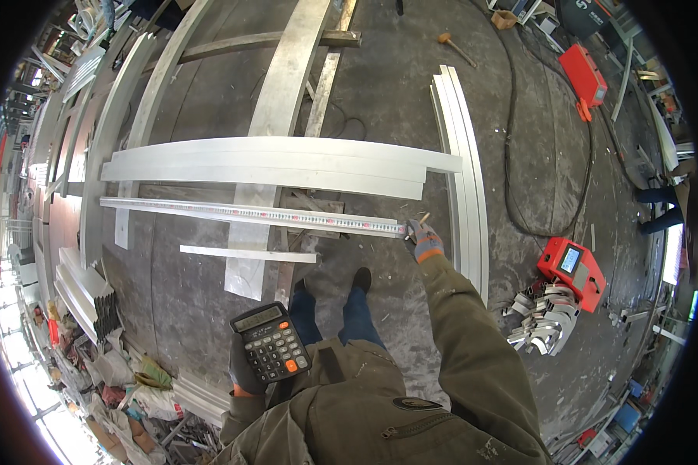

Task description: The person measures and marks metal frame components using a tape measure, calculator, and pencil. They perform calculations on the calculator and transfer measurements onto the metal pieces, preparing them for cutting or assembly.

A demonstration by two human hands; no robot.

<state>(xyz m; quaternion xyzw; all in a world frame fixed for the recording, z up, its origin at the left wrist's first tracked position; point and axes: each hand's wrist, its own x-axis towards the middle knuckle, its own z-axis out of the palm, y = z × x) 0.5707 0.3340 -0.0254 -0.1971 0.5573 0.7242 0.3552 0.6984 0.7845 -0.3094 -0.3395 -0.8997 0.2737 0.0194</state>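
Head view: the left hand (247, 372) is clamped on a calculator (270, 341). The right hand (424, 242) is closed on a thin stick (424, 218), at the right end of the tape measure (287, 217); whether it also grips the tape cannot be told. Sideways pull could shift the tape off its narrow bar (380, 232), spoiling the reading. Stacked bars (469, 209) just right of this hand limit travel; floor (399, 302) nearer the body offers more room.

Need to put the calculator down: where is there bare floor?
Bare floor shows between the short strip, the ridged panels and the calculator in the left hand; also between the mallet and the crosswise profiles. Crowded: the lower left, with bags, and the right, where cut pieces lie beside a red machine.
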